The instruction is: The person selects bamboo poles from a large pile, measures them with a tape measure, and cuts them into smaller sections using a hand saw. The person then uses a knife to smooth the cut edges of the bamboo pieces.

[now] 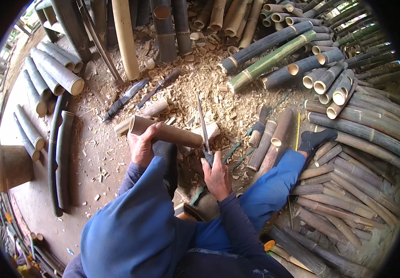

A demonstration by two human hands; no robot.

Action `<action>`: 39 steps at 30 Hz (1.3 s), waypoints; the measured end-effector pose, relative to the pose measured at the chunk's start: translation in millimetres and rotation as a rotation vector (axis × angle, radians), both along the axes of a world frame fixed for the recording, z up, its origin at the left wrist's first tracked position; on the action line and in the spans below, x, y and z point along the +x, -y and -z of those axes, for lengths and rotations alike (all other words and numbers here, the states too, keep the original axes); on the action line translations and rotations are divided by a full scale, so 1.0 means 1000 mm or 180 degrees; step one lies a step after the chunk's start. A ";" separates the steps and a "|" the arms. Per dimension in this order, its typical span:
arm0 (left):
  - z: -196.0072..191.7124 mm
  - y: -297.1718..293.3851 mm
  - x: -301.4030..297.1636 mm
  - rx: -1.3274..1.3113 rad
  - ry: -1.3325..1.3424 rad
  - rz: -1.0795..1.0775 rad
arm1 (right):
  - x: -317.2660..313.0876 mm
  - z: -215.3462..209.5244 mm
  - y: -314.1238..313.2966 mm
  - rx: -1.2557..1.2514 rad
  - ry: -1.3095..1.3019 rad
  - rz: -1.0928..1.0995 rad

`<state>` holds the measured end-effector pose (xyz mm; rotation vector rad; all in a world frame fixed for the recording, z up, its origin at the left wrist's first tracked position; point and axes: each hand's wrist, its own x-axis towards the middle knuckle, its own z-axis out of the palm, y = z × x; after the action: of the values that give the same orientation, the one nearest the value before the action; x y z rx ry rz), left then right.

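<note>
My left hand (pixel 142 144) is closed around the open left end of a short brown bamboo tube (pixel 170 134), which lies crosswise in front of me. In my right hand (pixel 217 175) is the dark handle of a knife (pixel 202 118), its narrow blade pointing up and away from me. The blade stands close by the tube's right end; whether they touch I cannot tell. Behind the tube, a pale cut bamboo piece (pixel 156 109) rests among the shavings. Two more blades lie farther off: a broad one with a dark wrapped grip (pixel 114 109) and a slimmer knife (pixel 157 88).
Wood chips (pixel 190 74) cover the ground ahead. Bamboo tubes are stacked at far right (pixel 341 88) and beside my outstretched right leg (pixel 274 173). More tubes (pixel 54 69) and a bucket (pixel 10 167) stand at left. A yellow measuring tape (pixel 298 132) lies near my foot.
</note>
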<state>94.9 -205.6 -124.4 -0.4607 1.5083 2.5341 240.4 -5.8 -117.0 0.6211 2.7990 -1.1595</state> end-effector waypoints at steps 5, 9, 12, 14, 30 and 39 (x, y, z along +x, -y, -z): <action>0.013 0.003 -0.001 -0.0451 -0.0426 -0.0039 | -0.010 -0.055 0.013 -0.0072 -0.1059 -0.0097; 0.011 -0.020 -0.001 -0.0565 -0.0548 0.0114 | 0.012 0.064 -0.009 0.1168 0.0096 -0.0116; 0.016 -0.006 0.001 -0.0457 -0.0758 0.0168 | 0.001 0.028 -0.008 0.0279 0.0253 -0.0034; 0.021 0.003 -0.002 -0.0414 -0.0812 0.0307 | -0.005 -0.018 0.005 0.0020 0.0063 -0.0081; 0.001 0.021 -0.006 -0.0980 -0.0860 0.1318 | -0.001 -0.028 0.006 0.0093 -0.0436 -0.0045; 0.013 0.006 0.010 0.0206 -0.0172 -0.0310 | -0.005 -0.039 0.010 -0.0006 -0.0127 -0.0027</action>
<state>104.5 -211.9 -137.6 -0.4710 1.4503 2.6817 235.5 -16.3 -77.5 0.5920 2.8302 -1.1857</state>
